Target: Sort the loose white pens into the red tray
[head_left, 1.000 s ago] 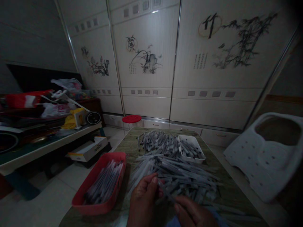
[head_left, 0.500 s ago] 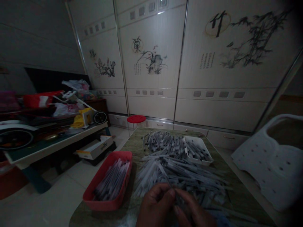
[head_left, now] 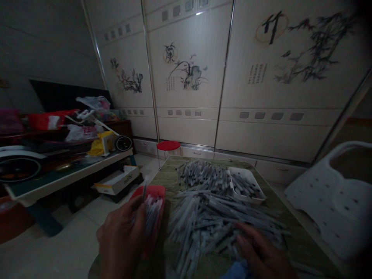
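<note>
Left hand (head_left: 123, 238) holds a pen (head_left: 144, 188) over the red tray (head_left: 159, 190); right hand (head_left: 263, 252) rests on the pile (head_left: 209, 217).
The left fingers are curled shut around the thin pen, whose tip sticks up above the tray's far end, at the near left of the table (head_left: 167, 175). More pens lie in that tray. The right hand lies near right on the loose pile in the table's middle, fingers stretched across it; motion blur hides whether they pinch anything. A white tray (head_left: 259, 200) with pens sits at the pile's far right. A red stool (head_left: 168, 145) stands beyond the table, and a white chair (head_left: 334, 201) to the right.
</note>
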A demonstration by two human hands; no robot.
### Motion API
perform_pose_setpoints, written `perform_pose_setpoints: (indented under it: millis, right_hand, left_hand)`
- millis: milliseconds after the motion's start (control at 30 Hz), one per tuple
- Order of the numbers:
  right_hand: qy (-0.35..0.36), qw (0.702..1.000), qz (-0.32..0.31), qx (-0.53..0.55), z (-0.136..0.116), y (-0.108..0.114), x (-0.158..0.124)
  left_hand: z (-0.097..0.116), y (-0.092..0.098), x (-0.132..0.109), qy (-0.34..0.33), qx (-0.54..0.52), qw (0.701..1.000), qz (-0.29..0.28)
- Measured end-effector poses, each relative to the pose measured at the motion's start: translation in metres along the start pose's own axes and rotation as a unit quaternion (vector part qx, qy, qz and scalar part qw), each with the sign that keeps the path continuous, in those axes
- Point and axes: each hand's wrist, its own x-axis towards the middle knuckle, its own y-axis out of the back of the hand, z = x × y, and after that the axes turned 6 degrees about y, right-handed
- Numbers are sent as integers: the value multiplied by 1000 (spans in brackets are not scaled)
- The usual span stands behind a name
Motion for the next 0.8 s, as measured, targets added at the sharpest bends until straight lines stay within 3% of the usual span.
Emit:
perform_pose_setpoints:
  millis: [133, 267, 400, 667, 800]
  right_hand:
    - [-29, 999, 17, -27, 7, 20, 9]
    - [-53, 997, 38, -37, 9, 29, 14]
    - [-65, 997, 31, -39, 13, 34, 18]
    - [-87, 993, 18, -78, 21, 39, 22]
    - [-59, 989, 21, -131, 39, 40, 26]
  left_hand:
    - [-4, -3, 7, -15, 158, 986, -44]
    - [-3, -6, 6, -5, 168, 982, -90]
    - [-7, -11, 6, -17, 148, 987, -66]
    - [-2, -32, -15, -206, -7, 978, 21]
    - [7, -44, -29, -293, -95, 951, 12]
